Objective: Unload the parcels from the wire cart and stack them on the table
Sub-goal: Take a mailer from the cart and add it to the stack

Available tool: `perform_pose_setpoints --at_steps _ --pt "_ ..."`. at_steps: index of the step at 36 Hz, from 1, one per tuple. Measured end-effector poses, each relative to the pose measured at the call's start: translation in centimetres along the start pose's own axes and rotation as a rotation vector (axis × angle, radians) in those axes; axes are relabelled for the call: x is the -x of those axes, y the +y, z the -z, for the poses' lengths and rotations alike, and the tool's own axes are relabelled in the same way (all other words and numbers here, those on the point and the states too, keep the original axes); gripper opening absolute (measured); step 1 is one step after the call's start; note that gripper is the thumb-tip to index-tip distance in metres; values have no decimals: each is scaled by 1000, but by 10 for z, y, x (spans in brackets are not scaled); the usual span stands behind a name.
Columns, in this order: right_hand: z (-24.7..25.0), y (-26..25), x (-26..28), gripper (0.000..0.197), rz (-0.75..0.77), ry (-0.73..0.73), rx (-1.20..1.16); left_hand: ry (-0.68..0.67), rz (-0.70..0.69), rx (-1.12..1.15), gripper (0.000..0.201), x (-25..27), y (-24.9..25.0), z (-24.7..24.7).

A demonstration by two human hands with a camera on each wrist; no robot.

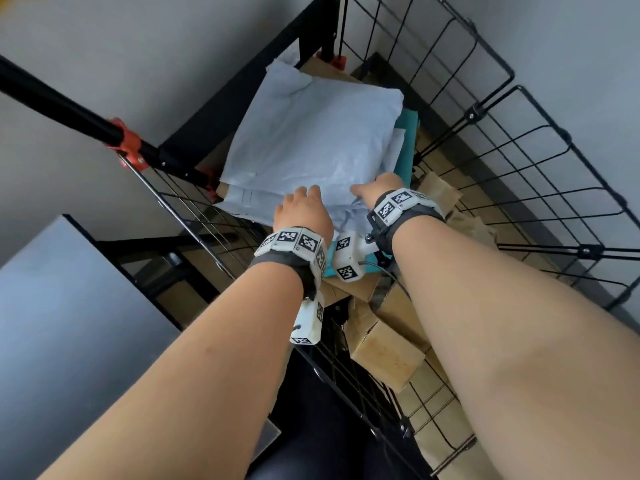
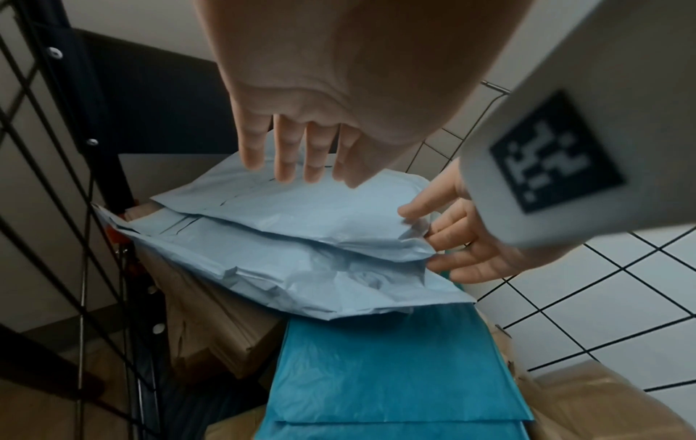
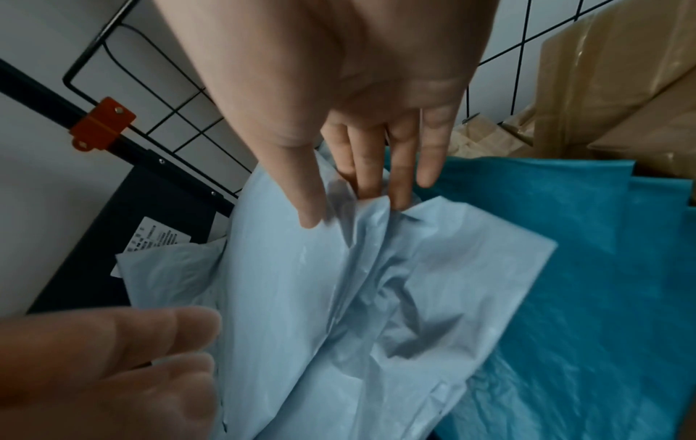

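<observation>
1. Pale grey walls are seen behind a black wire cart (image 1: 540, 140), viewed from above; a grey table (image 1: 69, 323) stands at the lower left, beside the cart.
2. Parcels are piled inside the cart: a top pale blue poly mailer (image 1: 311, 140) lies on a second pale blue mailer (image 2: 301, 277), which rests on teal mailers (image 2: 395, 372) and brown cardboard boxes (image 1: 384, 355).
3. Both bare forearms, each fitted with a marker-covered wrist camera, are reached into the cart.
4. The left hand (image 1: 301, 213) is held over the near edge of the top mailer, fingers straight and slightly spread, nothing gripped.
5. The right hand (image 1: 377, 190) is placed at the mailer's near right corner, thumb on top and fingers (image 3: 399, 178) beneath, so the crumpled plastic is pinched.
</observation>
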State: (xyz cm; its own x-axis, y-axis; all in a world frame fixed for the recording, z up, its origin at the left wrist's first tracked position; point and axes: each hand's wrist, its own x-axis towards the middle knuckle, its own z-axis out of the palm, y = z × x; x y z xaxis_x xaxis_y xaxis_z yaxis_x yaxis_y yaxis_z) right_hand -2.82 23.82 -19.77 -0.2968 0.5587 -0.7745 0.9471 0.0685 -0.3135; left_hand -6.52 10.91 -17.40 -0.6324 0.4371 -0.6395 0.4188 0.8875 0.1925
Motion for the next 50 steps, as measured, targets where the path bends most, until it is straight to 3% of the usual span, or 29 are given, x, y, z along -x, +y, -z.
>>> perform_pose_setpoints --at_steps 6,9,12,17,21,23,25,32,37,39,43,46,50 --pt "-2 -10 7 20 -27 17 70 18 -9 25 54 -1 -3 1" --pt "2 -8 7 23 6 -41 22 28 -14 33 63 2 -6 7" --pt "15 -5 25 27 2 -102 -172 53 -32 29 69 9 -7 15" --pt "38 -5 54 31 -81 -185 -368 195 -51 12 64 29 -4 22" --pt "57 5 83 30 -112 -151 -505 322 -106 9 50 48 5 39" --pt "64 9 96 19 -119 -126 -543 411 -169 -37 45 61 13 49" --pt "69 16 111 9 -77 -71 -584 479 -215 -89 45 76 22 61" --pt "94 29 149 41 178 240 -511 712 -204 -88 33 137 36 99" --pt "116 30 216 60 509 201 -278 791 -210 -48 31 181 36 126" --pt "118 27 236 52 578 161 -282 826 -220 -23 29 198 35 136" --pt "115 20 271 18 656 148 -289 943 -210 2 28 235 25 149" --pt "107 16 286 10 684 124 -287 1072 -180 34 25 258 12 149" --pt "91 10 300 7 698 137 -305 1249 -86 160 41 286 -21 141"
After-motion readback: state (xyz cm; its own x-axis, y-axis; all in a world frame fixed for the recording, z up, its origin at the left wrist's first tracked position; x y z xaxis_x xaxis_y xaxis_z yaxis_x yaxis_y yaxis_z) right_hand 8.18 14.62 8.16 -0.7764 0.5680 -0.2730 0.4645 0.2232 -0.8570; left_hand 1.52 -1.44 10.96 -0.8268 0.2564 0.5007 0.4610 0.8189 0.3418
